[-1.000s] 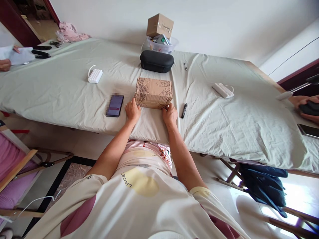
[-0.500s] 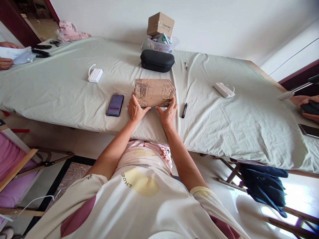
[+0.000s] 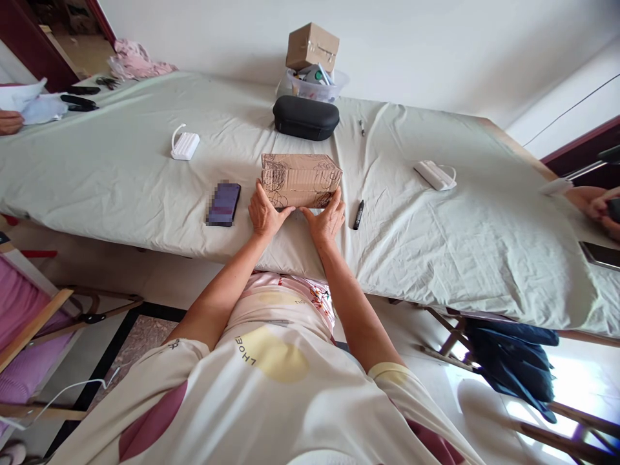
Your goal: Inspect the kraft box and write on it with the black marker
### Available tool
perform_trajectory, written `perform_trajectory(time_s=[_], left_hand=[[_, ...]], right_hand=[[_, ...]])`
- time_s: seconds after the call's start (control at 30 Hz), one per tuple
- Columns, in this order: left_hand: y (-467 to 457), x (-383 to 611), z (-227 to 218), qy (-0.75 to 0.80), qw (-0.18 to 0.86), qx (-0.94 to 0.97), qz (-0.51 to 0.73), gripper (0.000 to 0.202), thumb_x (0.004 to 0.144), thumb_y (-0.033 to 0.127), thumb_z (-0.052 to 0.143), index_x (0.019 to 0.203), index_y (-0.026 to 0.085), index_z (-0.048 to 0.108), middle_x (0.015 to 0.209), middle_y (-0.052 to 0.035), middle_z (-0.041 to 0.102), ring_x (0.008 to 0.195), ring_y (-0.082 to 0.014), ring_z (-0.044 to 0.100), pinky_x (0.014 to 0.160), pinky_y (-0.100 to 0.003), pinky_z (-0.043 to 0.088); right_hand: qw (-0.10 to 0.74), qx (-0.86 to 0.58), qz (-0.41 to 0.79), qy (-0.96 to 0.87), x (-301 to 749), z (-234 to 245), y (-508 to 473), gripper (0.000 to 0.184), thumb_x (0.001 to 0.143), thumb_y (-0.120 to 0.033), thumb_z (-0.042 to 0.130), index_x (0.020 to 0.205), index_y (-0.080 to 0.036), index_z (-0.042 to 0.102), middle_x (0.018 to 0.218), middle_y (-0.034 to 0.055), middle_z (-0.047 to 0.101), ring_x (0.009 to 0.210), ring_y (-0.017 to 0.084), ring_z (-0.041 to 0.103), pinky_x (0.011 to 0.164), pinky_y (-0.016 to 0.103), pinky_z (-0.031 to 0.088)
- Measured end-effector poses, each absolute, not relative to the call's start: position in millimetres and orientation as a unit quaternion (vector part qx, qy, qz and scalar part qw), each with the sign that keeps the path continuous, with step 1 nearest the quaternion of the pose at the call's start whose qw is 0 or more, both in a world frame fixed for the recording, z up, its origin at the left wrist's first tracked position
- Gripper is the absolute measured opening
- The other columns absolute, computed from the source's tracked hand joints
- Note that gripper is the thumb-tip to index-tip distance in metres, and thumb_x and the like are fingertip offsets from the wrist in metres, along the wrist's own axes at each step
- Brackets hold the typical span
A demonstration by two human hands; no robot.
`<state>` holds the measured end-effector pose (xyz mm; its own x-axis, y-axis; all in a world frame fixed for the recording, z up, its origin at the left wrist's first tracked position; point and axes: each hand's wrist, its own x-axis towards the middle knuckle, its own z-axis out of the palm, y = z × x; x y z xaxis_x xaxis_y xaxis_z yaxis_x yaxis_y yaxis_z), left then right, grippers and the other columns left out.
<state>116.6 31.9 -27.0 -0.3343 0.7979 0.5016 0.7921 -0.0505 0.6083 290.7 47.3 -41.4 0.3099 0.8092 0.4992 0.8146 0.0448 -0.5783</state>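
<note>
Between my two hands is a brown cardboard box (image 3: 301, 181) with dark scribbled drawings on its surface. My left hand (image 3: 266, 212) grips its near left corner, fingers along the side and thumb below the near edge. At the near right corner, my right hand (image 3: 327, 216) holds it the same way; the thumbs point toward each other. Some fingertips are hidden by the box. A black marker (image 3: 358, 214) lies just right of my right hand. Left of my left hand is a phone (image 3: 223, 205) with its screen up, partly blurred out.
Behind the box sit a black hard case (image 3: 306, 118), a clear plastic bin (image 3: 322, 90) and another cardboard box (image 3: 312, 47). White corded blocks lie left (image 3: 185, 146) and right (image 3: 434, 175). Other people's hands show at the left (image 3: 10, 122) and right (image 3: 605, 208) edges of the cloth-covered table (image 3: 411, 245).
My hands and the box have barely moved. At the left, the other person's papers have shifted; at the right, the other person's hands have moved slightly.
</note>
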Motion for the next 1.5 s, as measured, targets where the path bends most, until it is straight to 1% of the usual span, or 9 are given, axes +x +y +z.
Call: perform_trajectory(time_s=[0.17, 0.37, 0.53, 0.73, 0.87, 1.0, 1.13, 1.3, 1.5], left_hand=[[37.3, 106.8, -30.8, 0.678, 0.008, 0.581, 0.449, 0.125, 0.082, 0.062, 0.09, 0.171, 0.01, 0.021, 0.168, -0.0318, 0.044, 0.155, -0.0424, 0.051, 0.128, -0.051, 0.044], [40.8, 94.2, -34.0, 0.63, -0.004, 0.592, 0.503, 0.082, 0.105, 0.064, 0.057, 0.168, 0.015, 0.035, 0.158, -0.0234, 0.06, 0.145, -0.0329, 0.061, 0.124, -0.043, 0.048], [38.9, 90.1, -32.4, 0.602, 0.004, 0.578, 0.551, 0.069, 0.112, 0.066, 0.035, 0.156, 0.016, 0.053, 0.148, -0.0194, 0.068, 0.138, -0.0267, 0.067, 0.11, -0.035, 0.057], [40.1, 86.8, -28.4, 0.606, 0.036, 0.557, 0.566, 0.068, 0.109, 0.072, 0.039, 0.142, 0.018, 0.063, 0.134, -0.0166, 0.073, 0.119, -0.023, 0.073, 0.098, -0.032, 0.06], [51.0, 86.1, -24.8, 0.581, 0.057, 0.549, 0.598, 0.069, 0.107, 0.076, 0.039, 0.138, 0.02, 0.064, 0.131, -0.0149, 0.073, 0.115, -0.0217, 0.073, 0.1, -0.032, 0.058], [59.6, 88.6, -27.4, 0.545, 0.085, 0.525, 0.647, 0.064, 0.102, 0.08, 0.049, 0.12, 0.02, 0.065, 0.116, -0.0121, 0.074, 0.105, -0.0221, 0.072, 0.101, -0.036, 0.058], [61.4, 89.6, -37.6, 0.565, 0.1, 0.506, 0.644, 0.045, 0.103, 0.067, 0.061, 0.101, 0.023, 0.059, 0.105, -0.0091, 0.072, 0.1, -0.0224, 0.07, 0.098, -0.036, 0.057], [63.0, 85.3, -48.9, 0.578, 0.103, 0.515, 0.624, 0.019, 0.103, 0.038, 0.07, 0.1, 0.023, 0.058, 0.104, -0.0076, 0.071, 0.102, -0.023, 0.07, 0.099, -0.035, 0.057], [65.1, 82.8, -53.2, 0.623, 0.138, 0.521, 0.567, 0.015, 0.096, 0.016, 0.07, 0.101, 0.022, 0.057, 0.107, -0.009, 0.069, 0.11, -0.0257, 0.069, 0.11, -0.044, 0.056]], right_hand=[[0.449, -0.642, 0.027, -0.621, 302.8, -45.4, 52.6, 0.097, 0.093, -0.058, 0.07, 0.171, -0.02, 0.025, 0.13, 0.0166, 0.058, 0.116, 0.031, 0.065, 0.106, 0.051, 0.055], [0.564, -0.57, 0.024, -0.597, 315.8, -45.6, 59.8, 0.055, 0.106, -0.044, 0.049, 0.155, -0.021, 0.051, 0.115, 0.0095, 0.064, 0.1, 0.022, 0.064, 0.102, 0.044, 0.057], [0.639, -0.547, -0.006, -0.541, 323.0, -43.1, 63.4, 0.052, 0.111, -0.048, 0.031, 0.138, -0.019, 0.065, 0.113, 0.0102, 0.065, 0.101, 0.021, 0.067, 0.098, 0.044, 0.06], [0.675, -0.519, -0.012, -0.523, 328.6, -40.0, 61.4, 0.052, 0.11, -0.055, 0.034, 0.129, -0.019, 0.065, 0.111, 0.0104, 0.064, 0.102, 0.022, 0.068, 0.096, 0.044, 0.061], [0.696, -0.487, 0.02, -0.527, 324.0, -42.2, 67.1, 0.048, 0.107, -0.059, 0.043, 0.121, -0.019, 0.066, 0.111, 0.0096, 0.067, 0.102, 0.02, 0.07, 0.097, 0.041, 0.061], [0.711, -0.476, 0.084, -0.511, 322.1, -47.3, 76.3, 0.042, 0.103, -0.061, 0.05, 0.112, -0.023, 0.066, 0.102, 0.005, 0.068, 0.096, 0.018, 0.07, 0.096, 0.039, 0.061], [0.683, -0.501, 0.131, -0.514, 324.6, -49.6, 78.7, 0.035, 0.1, -0.055, 0.054, 0.109, -0.023, 0.065, 0.099, 0.0044, 0.07, 0.092, 0.018, 0.069, 0.095, 0.038, 0.06], [0.602, -0.573, 0.153, -0.534, 329.1, -49.8, 75.0, 0.022, 0.095, -0.038, 0.053, 0.108, -0.023, 0.064, 0.099, 0.005, 0.073, 0.093, 0.02, 0.069, 0.096, 0.04, 0.059], [0.514, -0.631, 0.153, -0.56, 331.8, -49.9, 71.1, 0.019, 0.084, -0.024, 0.053, 0.102, -0.024, 0.06, 0.1, 0.0069, 0.073, 0.098, 0.023, 0.066, 0.104, 0.048, 0.056]])
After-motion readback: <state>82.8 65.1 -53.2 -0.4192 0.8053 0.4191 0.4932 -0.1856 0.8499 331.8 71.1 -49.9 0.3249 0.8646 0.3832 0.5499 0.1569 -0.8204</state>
